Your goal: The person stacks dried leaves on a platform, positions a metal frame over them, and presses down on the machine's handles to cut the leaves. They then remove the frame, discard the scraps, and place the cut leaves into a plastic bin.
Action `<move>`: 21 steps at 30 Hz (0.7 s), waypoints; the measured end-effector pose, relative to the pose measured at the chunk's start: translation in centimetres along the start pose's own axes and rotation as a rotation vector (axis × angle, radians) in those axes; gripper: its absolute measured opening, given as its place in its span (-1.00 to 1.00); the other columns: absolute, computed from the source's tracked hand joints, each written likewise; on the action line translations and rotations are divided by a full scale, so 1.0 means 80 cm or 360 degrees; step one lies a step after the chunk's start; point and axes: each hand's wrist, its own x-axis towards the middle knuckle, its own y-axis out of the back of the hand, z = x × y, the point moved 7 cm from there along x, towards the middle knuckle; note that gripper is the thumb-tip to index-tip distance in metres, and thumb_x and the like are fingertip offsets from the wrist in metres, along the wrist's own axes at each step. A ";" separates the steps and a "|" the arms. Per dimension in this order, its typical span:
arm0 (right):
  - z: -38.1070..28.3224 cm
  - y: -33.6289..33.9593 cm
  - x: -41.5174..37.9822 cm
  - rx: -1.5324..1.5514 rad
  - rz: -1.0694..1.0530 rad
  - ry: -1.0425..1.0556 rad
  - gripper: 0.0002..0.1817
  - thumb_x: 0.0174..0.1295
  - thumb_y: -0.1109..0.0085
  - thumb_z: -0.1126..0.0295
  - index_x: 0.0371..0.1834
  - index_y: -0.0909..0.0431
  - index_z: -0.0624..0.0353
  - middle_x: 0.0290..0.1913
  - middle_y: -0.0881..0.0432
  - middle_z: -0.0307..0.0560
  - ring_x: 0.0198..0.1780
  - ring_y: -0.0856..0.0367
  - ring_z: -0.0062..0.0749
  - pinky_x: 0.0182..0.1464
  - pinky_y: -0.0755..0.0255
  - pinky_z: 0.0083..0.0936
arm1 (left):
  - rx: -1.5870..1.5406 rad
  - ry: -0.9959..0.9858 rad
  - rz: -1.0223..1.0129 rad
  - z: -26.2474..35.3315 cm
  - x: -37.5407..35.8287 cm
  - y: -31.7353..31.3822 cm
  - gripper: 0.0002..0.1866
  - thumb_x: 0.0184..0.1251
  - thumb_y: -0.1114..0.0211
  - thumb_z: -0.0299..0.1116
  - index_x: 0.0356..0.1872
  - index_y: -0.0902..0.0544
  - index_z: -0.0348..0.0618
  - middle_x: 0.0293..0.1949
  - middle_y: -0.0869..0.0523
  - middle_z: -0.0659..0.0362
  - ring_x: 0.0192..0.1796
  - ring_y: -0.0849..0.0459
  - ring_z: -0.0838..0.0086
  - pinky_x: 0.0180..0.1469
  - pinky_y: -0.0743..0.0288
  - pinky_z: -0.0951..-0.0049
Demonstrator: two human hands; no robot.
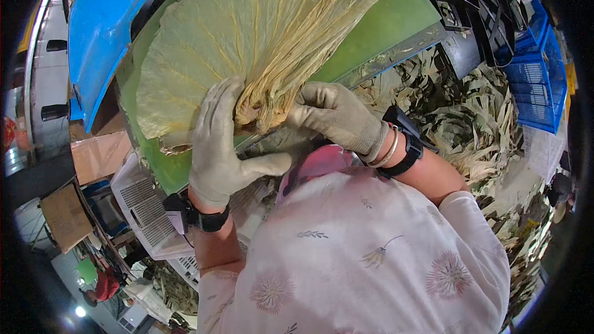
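Note:
A large dried lotus leaf [204, 43] lies fanned out on a green board [383, 31], its right part gathered into long folds. My left hand [216, 142], in a pale work glove, rests against the leaf's gathered lower end with fingers stretched and thumb spread apart. On the other side of that end, my right hand [340, 117], also gloved, has its fingers curled in and pinches the folded leaf edge. The fingertips of the right hand are partly hidden. Both wrists carry black straps.
Heaps of dried leaves [476, 117] lie to the right, beside blue baskets [538, 80]. At left are a blue plastic panel [105, 25], a white basket [148, 210] and a cardboard box [71, 216]. A person in red [106, 286] is far off at lower left.

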 end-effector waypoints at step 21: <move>-0.073 0.054 0.008 0.0524 0.0447 0.0565 -0.40 0.61 0.07 0.00 0.11 -0.65 0.42 -0.02 -0.81 0.11 -0.11 -0.71 -0.42 0.00 -0.55 -0.51 | 0.0679 -0.0322 0.0410 0.014 -0.039 -0.026 -0.53 0.16 -0.32 -0.51 0.17 -0.60 -0.26 0.18 -0.69 -0.09 0.25 -0.64 -0.09 0.36 -0.50 -0.07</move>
